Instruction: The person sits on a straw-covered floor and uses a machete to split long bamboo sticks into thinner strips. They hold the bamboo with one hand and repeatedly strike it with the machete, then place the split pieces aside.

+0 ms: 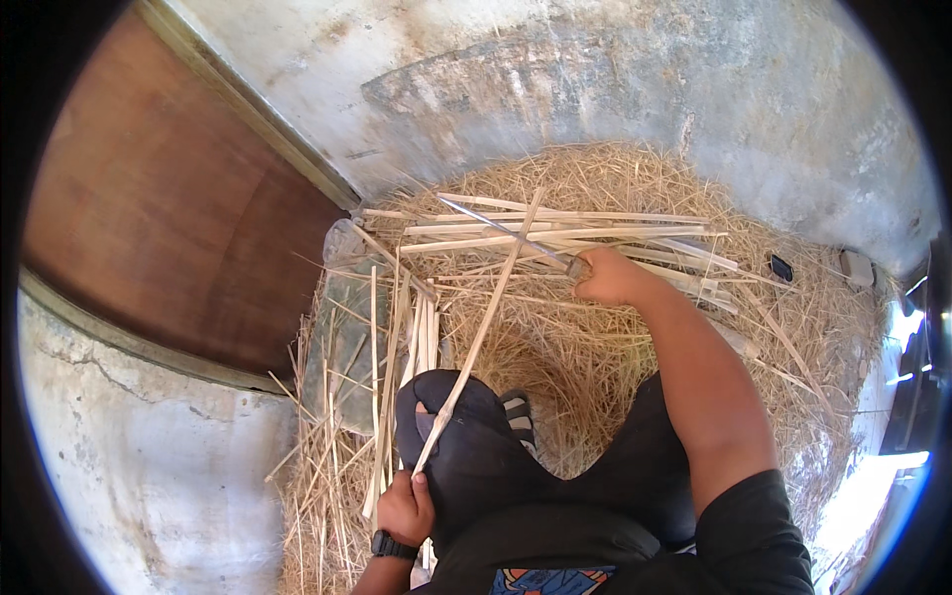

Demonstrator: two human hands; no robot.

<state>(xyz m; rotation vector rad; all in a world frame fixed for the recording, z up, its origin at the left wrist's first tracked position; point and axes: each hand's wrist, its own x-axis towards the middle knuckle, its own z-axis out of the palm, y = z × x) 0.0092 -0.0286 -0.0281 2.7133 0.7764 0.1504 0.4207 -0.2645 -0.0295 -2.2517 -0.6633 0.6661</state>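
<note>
Now splitting a strip with a knife over the straw.
Left hand (405,508) grips the strip (483,327) at its near end; right hand (607,278) clenches the knife (506,233) above the pile (555,233), seemingly mid-shaving; next needs steady tension.

A rough rural craft spot on the ground beside a building — more farmyard corner than workshop. Bare, stained grey concrete wall (615,89) curving around, cracked pale cement floor (149,476) below, a worn reddish-brown wooden door (169,198) set in a weathered frame. Thick heap of dry golden straw (595,347) spread as a seat and work bed, littered with long pale split cane strips (555,233) and thinner slivers (382,337). No bench, no shelves — just hand work done sitting low among plant fibre, with harsh daylight falling across the wall.
</note>
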